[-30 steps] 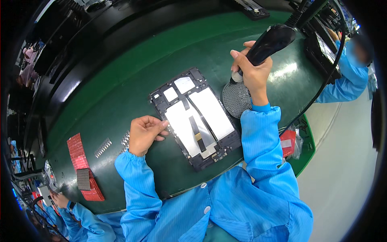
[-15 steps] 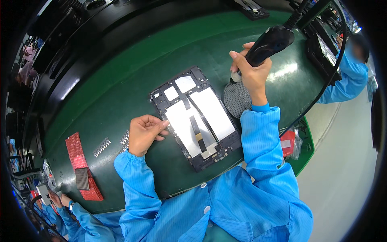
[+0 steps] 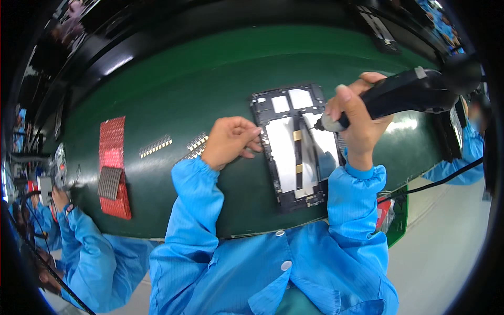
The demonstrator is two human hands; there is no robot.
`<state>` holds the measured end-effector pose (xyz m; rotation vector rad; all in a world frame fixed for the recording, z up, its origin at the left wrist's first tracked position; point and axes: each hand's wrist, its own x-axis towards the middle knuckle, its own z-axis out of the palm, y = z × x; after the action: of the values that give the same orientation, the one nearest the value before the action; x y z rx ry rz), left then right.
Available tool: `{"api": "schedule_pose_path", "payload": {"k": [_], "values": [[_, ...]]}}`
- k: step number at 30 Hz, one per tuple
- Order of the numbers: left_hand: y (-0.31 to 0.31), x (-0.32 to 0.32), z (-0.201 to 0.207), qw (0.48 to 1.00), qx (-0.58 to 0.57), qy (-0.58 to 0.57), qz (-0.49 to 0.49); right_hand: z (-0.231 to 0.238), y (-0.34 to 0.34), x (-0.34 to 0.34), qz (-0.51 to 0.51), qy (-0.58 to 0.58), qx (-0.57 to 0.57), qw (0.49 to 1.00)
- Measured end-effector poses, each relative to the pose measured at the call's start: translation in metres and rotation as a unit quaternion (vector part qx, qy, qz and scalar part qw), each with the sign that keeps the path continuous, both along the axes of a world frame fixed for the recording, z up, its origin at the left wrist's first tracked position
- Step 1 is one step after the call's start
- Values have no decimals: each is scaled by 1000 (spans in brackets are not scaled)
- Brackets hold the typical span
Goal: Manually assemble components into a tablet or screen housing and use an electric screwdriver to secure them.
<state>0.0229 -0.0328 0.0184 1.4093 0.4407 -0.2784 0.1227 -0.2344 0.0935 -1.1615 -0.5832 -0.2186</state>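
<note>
An opened tablet (image 3: 287,152) lies on the green bench mat, its black frame around silvery panels and dark ribbon cables. In my right hand (image 3: 362,123) is a black electric screwdriver (image 3: 404,94), held tilted, its tip over the tablet's upper right part. Whether the tip touches is unclear. My left hand (image 3: 231,140) is closed, thumb and finger pinched at the tablet's left edge; anything between them is too small to tell. Strips of small dark and pale parts (image 3: 156,146) lie left of that hand. Behind my right wrist, a grey dotted disc is mostly hidden.
Red bubble wrap (image 3: 112,142) with a ribbed grey-brown piece (image 3: 109,182) on it lies at the left. A green bin (image 3: 400,215) stands below the bench's right edge. A black cable (image 3: 436,181) crosses at right. Co-workers sit on both sides; another device (image 3: 378,29) lies far right.
My right hand has carried the screwdriver from above the dotted disc to over the tablet. My left hand stays at the tablet's left edge. The whole view has shifted.
</note>
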Motion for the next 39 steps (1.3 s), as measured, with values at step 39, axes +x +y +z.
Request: {"api": "schedule_pose_path", "payload": {"k": [39], "values": [[4, -5, -6, 1000, -14, -14, 15, -29, 82, -27, 136, -53, -156, 977]]}}
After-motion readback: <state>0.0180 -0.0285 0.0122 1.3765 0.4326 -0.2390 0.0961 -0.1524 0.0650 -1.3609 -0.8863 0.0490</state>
